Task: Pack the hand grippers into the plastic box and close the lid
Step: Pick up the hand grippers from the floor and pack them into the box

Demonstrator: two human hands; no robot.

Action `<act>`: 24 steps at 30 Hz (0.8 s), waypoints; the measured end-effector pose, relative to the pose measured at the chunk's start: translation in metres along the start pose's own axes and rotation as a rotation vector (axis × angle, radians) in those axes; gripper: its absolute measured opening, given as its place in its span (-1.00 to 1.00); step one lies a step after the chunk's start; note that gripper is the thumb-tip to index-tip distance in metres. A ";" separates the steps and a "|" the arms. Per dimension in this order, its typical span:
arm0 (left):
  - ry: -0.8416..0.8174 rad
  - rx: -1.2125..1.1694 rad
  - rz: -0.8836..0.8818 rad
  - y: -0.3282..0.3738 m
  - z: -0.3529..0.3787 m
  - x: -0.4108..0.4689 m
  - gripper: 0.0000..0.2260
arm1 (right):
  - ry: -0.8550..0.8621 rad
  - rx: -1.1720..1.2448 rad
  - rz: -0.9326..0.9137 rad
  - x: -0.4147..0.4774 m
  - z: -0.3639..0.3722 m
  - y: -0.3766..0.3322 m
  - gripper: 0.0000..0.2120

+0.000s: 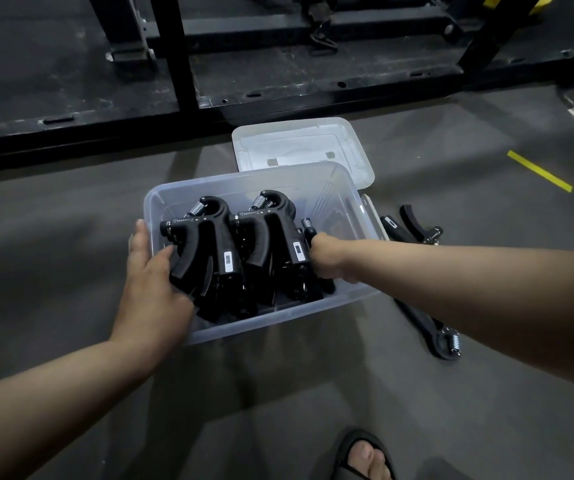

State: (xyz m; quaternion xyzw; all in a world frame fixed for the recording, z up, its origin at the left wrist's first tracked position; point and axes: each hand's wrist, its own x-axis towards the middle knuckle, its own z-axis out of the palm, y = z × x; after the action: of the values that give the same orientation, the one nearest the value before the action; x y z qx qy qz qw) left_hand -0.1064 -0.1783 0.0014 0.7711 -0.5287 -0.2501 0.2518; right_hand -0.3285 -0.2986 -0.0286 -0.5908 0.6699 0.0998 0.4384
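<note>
Hand grippers [209, 244] sit in the plastic box [330, 183]; they are black with shiny springs, and they stand close together in two bunches. The box is clear and sits on the floor [71, 271]; its lid [299, 147] is off and lies flat on the floor just behind it.

The left hand [150, 278] is at the box's near left corner; its grip is spread, with the thumb outside the wall and the fingers inside, lying on a handle of the left bunch. The right hand [325, 258] reaches in from the right; its grip is curled tight round the end gripper [308, 225] beside the right bunch, and that spring pokes up above the fist.

Two more lie on the floor to the right of the box; the far loose gripper [413, 226] is just beside the box, and the near loose gripper [446, 341] is partly hidden under the right arm.
</note>
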 end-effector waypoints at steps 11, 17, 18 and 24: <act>-0.002 -0.013 0.001 0.000 0.000 0.000 -0.44 | -0.175 -0.105 0.090 0.032 0.002 0.025 -0.74; -0.009 -0.010 0.004 0.000 0.000 0.001 -0.45 | -0.247 -0.181 0.050 0.009 -0.001 0.016 -0.75; -0.007 -0.009 0.003 0.000 0.000 0.001 -0.45 | -0.245 -0.171 0.066 0.012 0.000 0.020 -0.74; -0.011 -0.001 -0.004 0.001 -0.001 0.000 -0.44 | -0.273 -0.248 0.086 0.009 0.003 0.017 -0.74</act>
State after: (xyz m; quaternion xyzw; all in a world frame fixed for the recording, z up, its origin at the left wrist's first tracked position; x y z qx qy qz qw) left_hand -0.1067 -0.1783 0.0023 0.7704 -0.5286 -0.2552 0.2487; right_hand -0.3415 -0.2983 -0.0433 -0.5921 0.6116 0.2794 0.4443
